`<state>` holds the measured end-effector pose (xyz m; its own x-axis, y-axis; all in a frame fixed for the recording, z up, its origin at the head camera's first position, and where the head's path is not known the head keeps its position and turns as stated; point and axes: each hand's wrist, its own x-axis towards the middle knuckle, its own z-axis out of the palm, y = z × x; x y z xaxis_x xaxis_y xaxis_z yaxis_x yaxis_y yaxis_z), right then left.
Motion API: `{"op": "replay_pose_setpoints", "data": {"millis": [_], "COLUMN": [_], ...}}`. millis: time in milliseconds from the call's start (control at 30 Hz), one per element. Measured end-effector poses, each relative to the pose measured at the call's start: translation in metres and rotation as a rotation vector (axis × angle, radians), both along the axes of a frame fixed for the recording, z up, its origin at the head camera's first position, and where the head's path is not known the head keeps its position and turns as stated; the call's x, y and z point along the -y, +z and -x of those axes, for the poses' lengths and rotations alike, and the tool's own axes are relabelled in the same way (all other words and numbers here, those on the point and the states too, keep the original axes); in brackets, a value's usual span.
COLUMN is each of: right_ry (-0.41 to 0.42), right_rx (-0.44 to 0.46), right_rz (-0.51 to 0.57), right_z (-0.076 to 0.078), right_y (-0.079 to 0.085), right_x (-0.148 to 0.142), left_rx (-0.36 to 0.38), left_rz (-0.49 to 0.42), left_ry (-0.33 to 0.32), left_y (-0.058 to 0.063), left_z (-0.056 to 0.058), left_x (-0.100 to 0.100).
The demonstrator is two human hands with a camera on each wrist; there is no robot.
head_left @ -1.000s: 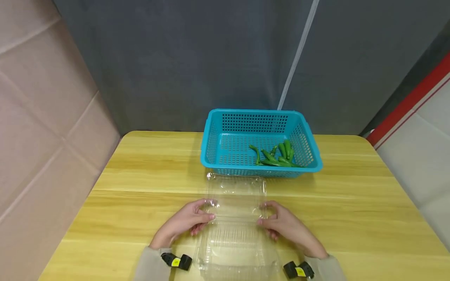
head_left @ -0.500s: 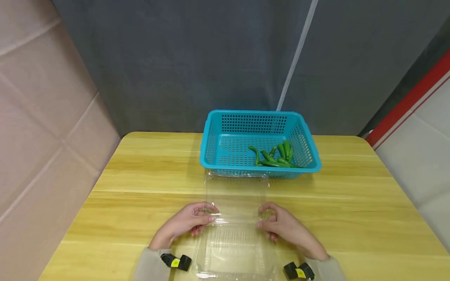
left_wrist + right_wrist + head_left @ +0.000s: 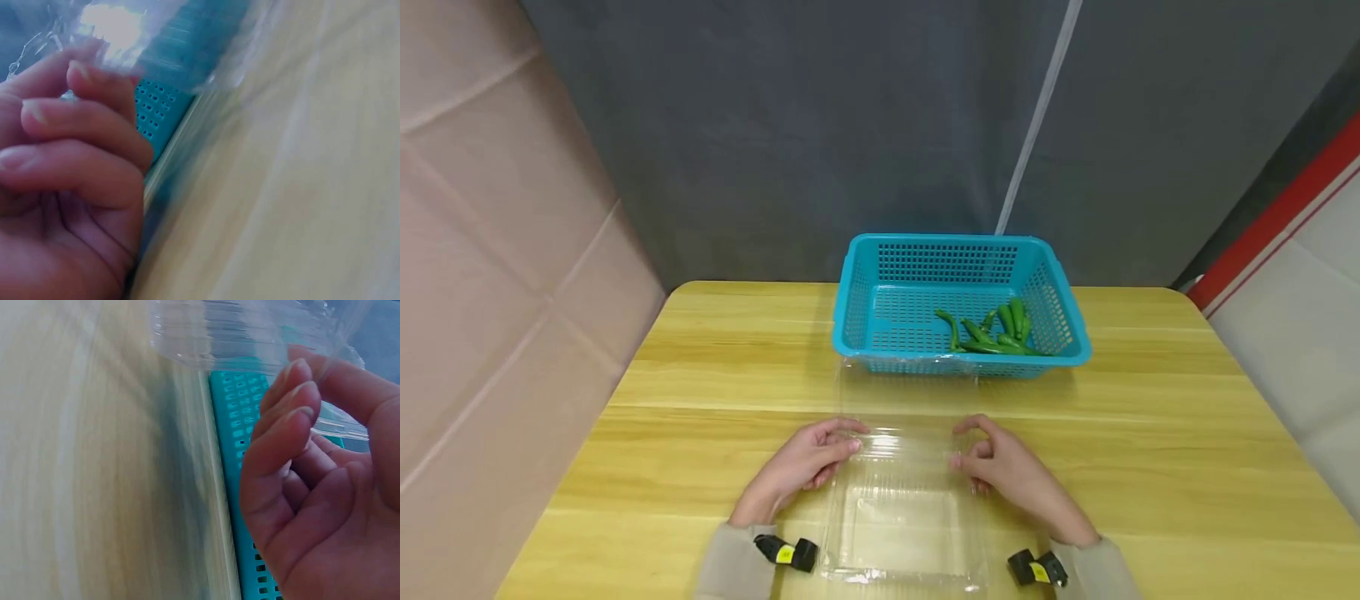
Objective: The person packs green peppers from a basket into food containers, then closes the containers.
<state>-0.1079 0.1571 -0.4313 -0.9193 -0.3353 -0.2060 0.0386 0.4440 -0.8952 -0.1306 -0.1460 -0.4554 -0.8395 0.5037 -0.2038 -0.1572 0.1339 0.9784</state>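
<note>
Clamshell container point(image 3: 906, 492), clear plastic, unfolded flat at lower centre of the head view. Two halves, one at 12 o'clock, one at 6, meet in a ribbed fold. Near half: shallow, fluted walls, rectangular panel pressed into its floor; wood grain shows through. Far half overlaps the basket's near wall in the head view; contact between them cannot be told.

Left hand point(image 3: 812, 454), between 9 and 10 o'clock: pinches the container's side edge by the fold, thumb and forefinger; remaining fingers curled. Right hand point(image 3: 1006, 462), between 2 and 3 o'clock: mirrors this, forefinger and thumb at the opposite edge. Both wrist views show glare on glossy, ridged plastic at the fingertips.

Blue basket point(image 3: 902, 302), between 12 and 1 o'clock: rigid plastic, rectangular, rounded corners, walls and floor perforated in a grid. Contents: green peppers point(image 3: 976, 332), slender, smooth, some curved, heaped toward the basket's 4 o'clock; count uncertain because of overlap.

Table point(image 3: 1165, 433): yellowish, banded wood grain, rounded far corners. At 12 o'clock beyond it, dark grey sheet point(image 3: 812, 125) crossed by a pale strip point(image 3: 1041, 108). At 10 o'clock, creased pinkish covering point(image 3: 497, 250).
</note>
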Motion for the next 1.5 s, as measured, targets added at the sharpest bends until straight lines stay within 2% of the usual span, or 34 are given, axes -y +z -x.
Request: {"op": "replay_pose_setpoints", "data": {"millis": [100,133,333,533,767,867,967,1067,1233,1400,1500], "right_ry": [-0.014,-0.017,-0.020,-0.023,-0.032,-0.032,-0.039,-0.050,-0.065,-0.070,-0.074], "right_rx": [-0.026,-0.033,-0.074,-0.101,-0.078,-0.081,-0.086,-0.089,-0.087,-0.089,-0.081], "right_rz": [-0.014,-0.011,-0.011,-0.036,-0.047,-0.057,-0.048,-0.040,-0.037,-0.024,-0.024], "right_z": [0.003,0.005,0.014,0.019,0.015,0.016,0.019,0.026,0.036,0.041,0.043], "right_y": [0.000,0.000,-0.002,0.003,0.033,0.039,0.036,0.023,0.004,0.002,0.003], "right_x": [0.000,0.000,0.000,0.002,0.010,0.012,0.012,0.009,0.005,0.007,0.009], "left_rx": [0.005,0.004,0.005,0.015,-0.003,-0.007,-0.008,-0.012,-0.015,0.006,0.020], "left_rz": [0.016,0.017,-0.001,-0.031,-0.059,-0.068,-0.078,-0.079,-0.079,-0.108,-0.113], "left_ry": [0.055,0.077,0.186,0.211,0.229,0.235,0.246,0.244,0.205,0.191,0.207], "left_y": [0.009,0.008,-0.011,-0.013,-0.013,-0.014,-0.014,-0.014,-0.008,0.002,-0.002], "left_z": [-0.001,-0.001,0.006,0.010,0.015,0.018,0.021,0.024,0.030,0.032,0.036], "left_x": [-0.004,-0.005,-0.009,-0.011,-0.014,-0.015,-0.015,-0.015,-0.012,-0.010,-0.008]}}
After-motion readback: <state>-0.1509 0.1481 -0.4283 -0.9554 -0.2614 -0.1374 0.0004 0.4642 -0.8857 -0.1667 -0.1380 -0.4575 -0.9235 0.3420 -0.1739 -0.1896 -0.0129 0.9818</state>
